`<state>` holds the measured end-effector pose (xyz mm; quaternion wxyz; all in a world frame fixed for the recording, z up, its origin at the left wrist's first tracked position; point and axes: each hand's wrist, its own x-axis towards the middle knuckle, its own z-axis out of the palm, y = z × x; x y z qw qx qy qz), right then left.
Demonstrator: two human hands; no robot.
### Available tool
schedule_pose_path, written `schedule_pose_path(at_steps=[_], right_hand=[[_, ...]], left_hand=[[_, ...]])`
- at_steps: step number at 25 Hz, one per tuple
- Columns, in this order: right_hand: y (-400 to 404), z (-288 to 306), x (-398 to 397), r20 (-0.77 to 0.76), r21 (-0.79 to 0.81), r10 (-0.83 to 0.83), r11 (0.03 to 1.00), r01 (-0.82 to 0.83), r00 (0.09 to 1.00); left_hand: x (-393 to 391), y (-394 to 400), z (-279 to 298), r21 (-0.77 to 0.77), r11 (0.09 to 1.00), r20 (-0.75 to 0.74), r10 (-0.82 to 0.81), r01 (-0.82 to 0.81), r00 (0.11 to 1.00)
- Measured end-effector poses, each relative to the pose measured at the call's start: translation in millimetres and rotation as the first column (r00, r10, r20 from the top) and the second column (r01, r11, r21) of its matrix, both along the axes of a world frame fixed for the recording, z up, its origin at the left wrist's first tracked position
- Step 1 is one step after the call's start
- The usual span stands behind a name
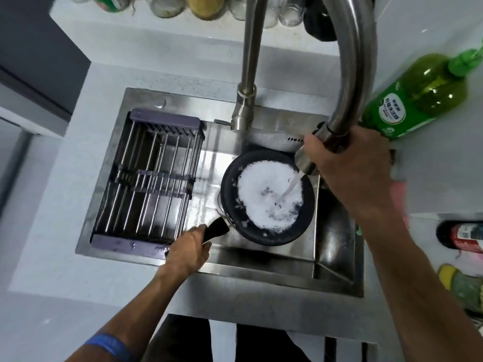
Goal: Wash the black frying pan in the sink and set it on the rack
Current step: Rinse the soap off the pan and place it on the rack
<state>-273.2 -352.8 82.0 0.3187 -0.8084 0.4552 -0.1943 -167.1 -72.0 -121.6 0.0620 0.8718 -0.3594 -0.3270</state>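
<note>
The black frying pan (pixel 300 231) sits in the steel sink (pixel 261 262), its inside covered with white foam. My left hand (pixel 187 250) is closed around the pan's black handle at the sink's front edge. My right hand (pixel 350 171) grips the spray head of the tall steel faucet (pixel 350 74), held over the pan's right rim. A thin stream of water falls from the head into the foam. The drying rack (pixel 149 176), with steel bars and purple ends, spans the left part of the sink and holds nothing.
A green bottle of dish soap (pixel 415 100) stands on the counter right of the faucet. Glass jars (pixel 198 6) line the back ledge. A red-and-black container (pixel 462 235) and a yellow-green sponge (pixel 460 283) lie at the right edge. White counter surrounds the sink.
</note>
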Motion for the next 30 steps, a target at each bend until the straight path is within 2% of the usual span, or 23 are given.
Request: schedule_pose_path(at_steps=[5, 8, 15, 25, 30], right_hand=[[-13, -39, 3, -0.059, 0.282, 0.036, 0.959, -0.019, 0.998], [-8, -54, 22, -0.105, 0.290, 0.083, 0.956, -0.049, 0.991], [0, -57, 50, 0.052, 0.453, 0.042, 0.889, -0.061, 0.998], [0, -55, 54, 0.115, 0.478, 0.024, 0.875, -0.076, 0.993], [9, -53, 47, 0.105, 0.520, 0.078, 0.846, -0.122, 0.991]], left_hand=[[4, 3, 1, -0.024, 0.999, -0.069, 0.038, -0.040, 0.997], [8, 2, 0, -0.029, 1.000, -0.087, 0.006, -0.009, 0.996], [10, 1, 3, -0.018, 1.000, -0.094, -0.027, 0.026, 0.995], [10, 0, 7, -0.014, 1.000, -0.112, -0.011, 0.009, 0.994], [10, 1, 5, -0.005, 1.000, -0.085, -0.019, 0.019, 0.996]])
